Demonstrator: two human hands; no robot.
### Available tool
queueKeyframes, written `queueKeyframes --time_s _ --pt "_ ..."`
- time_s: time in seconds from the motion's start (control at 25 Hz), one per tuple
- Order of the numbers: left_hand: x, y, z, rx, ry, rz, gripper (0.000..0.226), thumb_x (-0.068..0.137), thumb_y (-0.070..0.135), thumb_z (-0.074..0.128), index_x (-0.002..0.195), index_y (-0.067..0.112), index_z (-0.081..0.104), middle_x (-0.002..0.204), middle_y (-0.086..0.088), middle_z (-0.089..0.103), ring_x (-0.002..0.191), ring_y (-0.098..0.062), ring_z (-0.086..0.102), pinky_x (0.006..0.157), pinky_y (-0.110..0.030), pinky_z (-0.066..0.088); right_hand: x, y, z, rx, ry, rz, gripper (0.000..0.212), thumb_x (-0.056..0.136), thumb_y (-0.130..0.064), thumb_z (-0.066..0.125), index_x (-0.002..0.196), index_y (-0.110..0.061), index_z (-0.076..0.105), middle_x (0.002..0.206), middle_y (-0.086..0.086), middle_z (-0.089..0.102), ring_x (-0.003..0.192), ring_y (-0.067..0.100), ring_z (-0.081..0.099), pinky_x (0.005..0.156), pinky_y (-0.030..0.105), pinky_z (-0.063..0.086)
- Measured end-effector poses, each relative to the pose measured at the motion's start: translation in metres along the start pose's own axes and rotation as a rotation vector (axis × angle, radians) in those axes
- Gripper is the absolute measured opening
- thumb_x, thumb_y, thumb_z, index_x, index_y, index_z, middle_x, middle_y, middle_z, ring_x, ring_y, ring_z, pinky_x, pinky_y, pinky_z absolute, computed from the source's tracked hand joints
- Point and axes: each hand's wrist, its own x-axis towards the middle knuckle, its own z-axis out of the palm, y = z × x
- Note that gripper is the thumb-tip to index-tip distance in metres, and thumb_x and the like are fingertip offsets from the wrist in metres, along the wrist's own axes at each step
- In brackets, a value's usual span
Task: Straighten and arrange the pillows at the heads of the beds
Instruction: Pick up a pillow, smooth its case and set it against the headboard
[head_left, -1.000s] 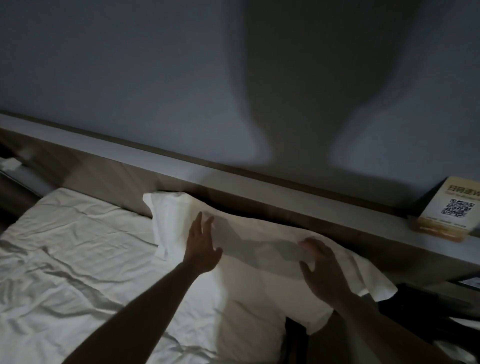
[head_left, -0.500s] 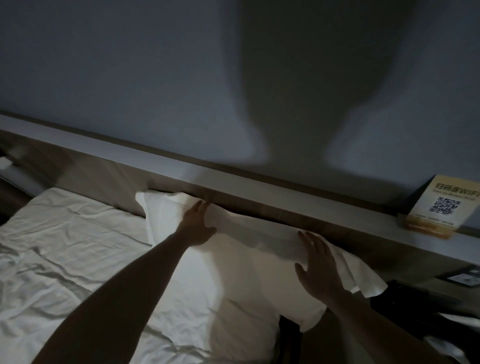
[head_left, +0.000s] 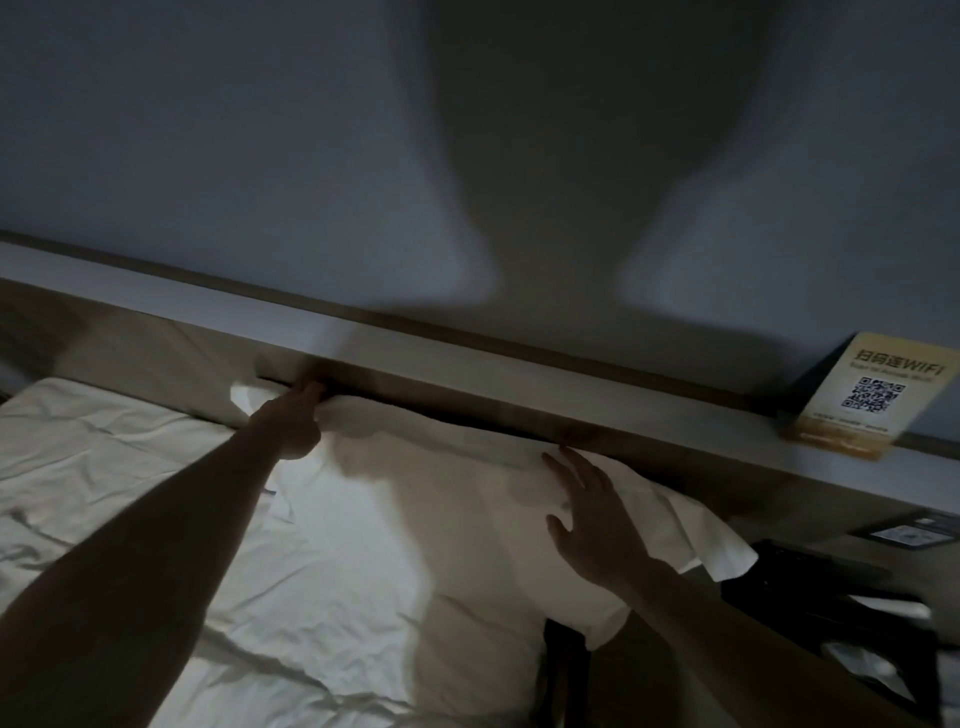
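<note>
Your pillow (head_left: 426, 525) lies at the head of the bed (head_left: 93, 467), its far edge tucked against the wooden headboard (head_left: 519, 415) and its right corner hanging past the mattress edge. Your left hand (head_left: 298, 423) reaches to the pillow's far-left corner, fingers curled onto the fabric at the headboard gap — whether they pinch it or only push it, the dim light hides. Your right hand (head_left: 597, 525) rests flat on the right part, fingers spread. You seem to be mid-straightening, seating the far edge along the headboard. Next, probably draw the overhanging right corner back to the left onto the bed and smooth the case — gently, since the card sign (head_left: 872, 397) stands on the ledge just above.
</note>
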Motion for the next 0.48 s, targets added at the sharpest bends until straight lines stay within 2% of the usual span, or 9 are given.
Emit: queueKeyframes --time_s 0.08,0.16,0.24,0.36,0.44,0.48 --pt "0.008 -0.009 0.0 0.125 -0.053 -0.013 0.068 0.091 0.017 0.049 0.157 0.019 0.032 0.157 -0.011 0.042 0.131 -0.036 0.056 0.098 -0.048 0.054 0.0 0.003 0.002 -0.015 -0.015 0.01 0.081 0.096 -0.032 0.065 0.163 -0.04 0.019 0.172 -0.01 0.012 0.153 0.019 0.027 0.123 0.044 0.036" --pt "0.013 -0.011 -0.005 0.209 -0.059 -0.043 0.06 0.092 0.022 0.051 0.152 0.02 0.042 0.146 -0.01 0.054 0.123 -0.033 0.062 0.091 -0.046 0.056 -0.002 0.007 0.003 -0.04 -0.018 0.021 0.081 0.096 -0.03 0.065 0.163 -0.038 0.019 0.172 -0.009 0.013 0.157 0.019 0.019 0.127 0.043 0.03" --pt "0.01 -0.004 -0.017 0.259 0.074 -0.049 0.042 0.095 0.03 0.055 0.136 0.021 0.059 0.127 -0.008 0.067 0.112 -0.032 0.067 0.082 -0.042 0.056 -0.003 0.013 0.004 -0.059 -0.017 0.021 0.082 0.096 -0.031 0.065 0.163 -0.037 0.02 0.172 -0.009 0.015 0.159 0.019 0.016 0.128 0.044 0.028" --pt "0.004 0.005 -0.022 0.087 0.389 -0.053 0.027 0.1 0.035 0.058 0.119 0.017 0.065 0.111 -0.015 0.073 0.099 -0.04 0.07 0.079 -0.044 0.054 -0.006 0.018 0.007 -0.055 -0.011 0.042 0.083 0.094 -0.029 0.067 0.163 -0.037 0.021 0.172 -0.009 0.016 0.159 0.019 0.014 0.128 0.045 0.029" --pt "-0.004 0.008 -0.013 -0.1 0.451 -0.068 0.028 0.099 0.033 0.057 0.121 0.015 0.058 0.107 -0.019 0.072 0.097 -0.043 0.07 0.08 -0.048 0.055 -0.009 0.018 0.009 -0.067 0.016 0.049 0.083 0.093 -0.027 0.069 0.162 -0.036 0.022 0.172 -0.008 0.015 0.159 0.02 0.013 0.127 0.046 0.029" --pt "-0.009 0.011 -0.004 -0.194 0.443 -0.072 0.032 0.097 0.03 0.058 0.124 0.015 0.053 0.112 -0.019 0.07 0.101 -0.045 0.068 0.082 -0.05 0.055 -0.011 0.017 0.011 -0.08 0.025 0.054 0.084 0.093 -0.027 0.069 0.162 -0.036 0.022 0.173 -0.007 0.013 0.16 0.021 0.011 0.128 0.047 0.026"
